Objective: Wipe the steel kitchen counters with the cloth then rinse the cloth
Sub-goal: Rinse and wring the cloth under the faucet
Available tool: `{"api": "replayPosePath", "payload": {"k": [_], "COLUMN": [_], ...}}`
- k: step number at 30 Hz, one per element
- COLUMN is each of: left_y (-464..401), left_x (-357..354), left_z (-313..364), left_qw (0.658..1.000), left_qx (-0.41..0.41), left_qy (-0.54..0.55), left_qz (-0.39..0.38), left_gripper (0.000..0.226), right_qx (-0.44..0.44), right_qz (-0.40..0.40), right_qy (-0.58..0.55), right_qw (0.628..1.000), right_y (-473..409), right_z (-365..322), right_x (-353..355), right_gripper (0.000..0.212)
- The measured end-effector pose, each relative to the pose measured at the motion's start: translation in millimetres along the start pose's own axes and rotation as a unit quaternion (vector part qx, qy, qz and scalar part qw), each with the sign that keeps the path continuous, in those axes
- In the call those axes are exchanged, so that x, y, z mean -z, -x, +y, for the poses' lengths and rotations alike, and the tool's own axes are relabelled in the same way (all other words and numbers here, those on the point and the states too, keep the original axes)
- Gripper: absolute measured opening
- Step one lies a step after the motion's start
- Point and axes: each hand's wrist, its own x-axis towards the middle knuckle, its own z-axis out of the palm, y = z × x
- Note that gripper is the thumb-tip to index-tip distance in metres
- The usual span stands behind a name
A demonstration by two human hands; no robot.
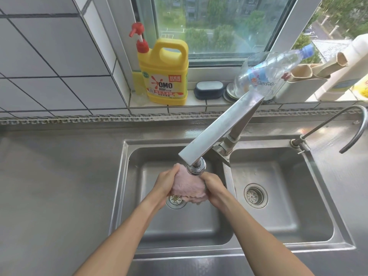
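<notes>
Head view: both hands, left and right, grip the bunched pink cloth under the faucet head; best to knead and turn it over the left basin.

Pale pink cloth at centre. Silver-grey steel sink and faucet. At 11 o'clock, yellow detergent jug w/ red pump and red-orange label (white lettering). At 1 o'clock, clear bottle w/ blue cap, dark blue soap dish beside it. White wall tiles, dark grout grid.
</notes>
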Motion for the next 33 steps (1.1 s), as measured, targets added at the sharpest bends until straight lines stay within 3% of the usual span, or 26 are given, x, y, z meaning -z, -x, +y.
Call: {"api": "replayPosePath", "payload": {"k": [2,5,12,15,19,22,28,30,33], "left_y": [-3.0,-7.6,-20.1,-19.1,-17.3,-19.8,-33.2,-28.1,-25.7], "left_x": [-2.0,-10.3,-40.9,-55.5,-68.4,-70.5,-53.1,-56.3,-61.0], "left_z": [-2.3,-4.1,0.0,-5.3,-20.9,-19.1,-3.5,-1.4,-9.7], "left_qw": [0.999,0.998,0.992,0.985,0.987,0.992,0.984,0.987,0.995], "left_qx": [-0.029,-0.042,0.064,0.068,0.081,0.077,0.085,0.085,0.074], "left_qy": [-0.032,-0.046,0.101,0.155,0.128,0.079,0.114,0.107,0.063], "left_qz": [0.015,0.024,0.038,0.033,0.045,0.055,0.107,0.088,0.027], "left_gripper": [0.041,0.04,0.02,0.022,0.033,0.04,0.044,0.035,0.042], "right_qx": [0.027,0.078,0.188,0.164,0.13,0.11,0.118,0.143,0.148], "right_qz": [0.034,0.061,0.116,0.16,0.21,0.223,0.187,0.182,0.183], "right_qy": [0.0,0.015,0.164,0.228,0.309,0.292,0.229,0.238,0.259], "right_qw": [0.999,0.995,0.961,0.946,0.918,0.924,0.948,0.943,0.937], "right_y": [0.6,2.1,10.5,7.6,-6.7,-12.7,-5.5,-9.7,-19.5], "right_z": [-5.4,-14.8,0.4,7.9,-12.9,-20.9,1.5,-5.0,-19.7], "right_x": [1.3,0.6,-33.5,-44.9,-31.7,-23.1,-48.2,-44.0,-27.1], "right_gripper": [0.026,0.038,0.011,0.014,0.024,0.03,0.019,0.017,0.024]}}
